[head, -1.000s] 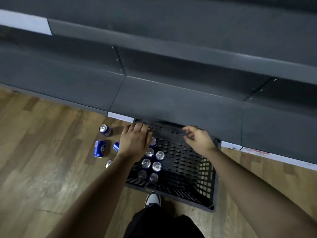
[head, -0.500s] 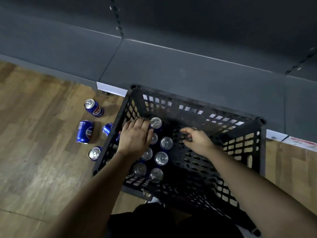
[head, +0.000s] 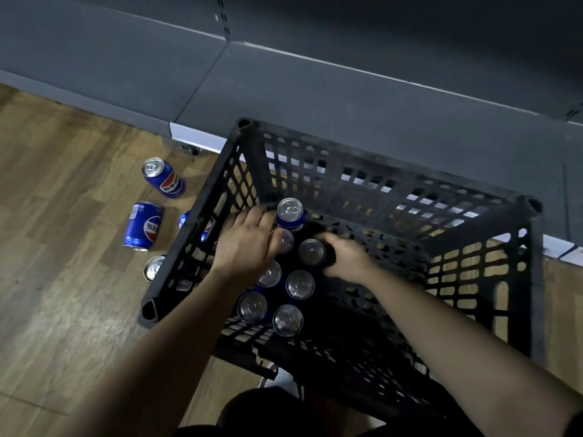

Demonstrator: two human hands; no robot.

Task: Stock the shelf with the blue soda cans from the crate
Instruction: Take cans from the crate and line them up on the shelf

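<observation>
Fingers of the right hand curl round a can; left hand grip by crate wall unclear.

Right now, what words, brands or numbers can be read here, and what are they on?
"可乐" (probably): white characters on the lying can, across its red-white-blue round logo.
Can nearest the shelf: white characters on the same logo, too blurred to read.
Small print on the lying can's side: too small to read.
White shelf-edge strip: marks too blurred to read.
</observation>
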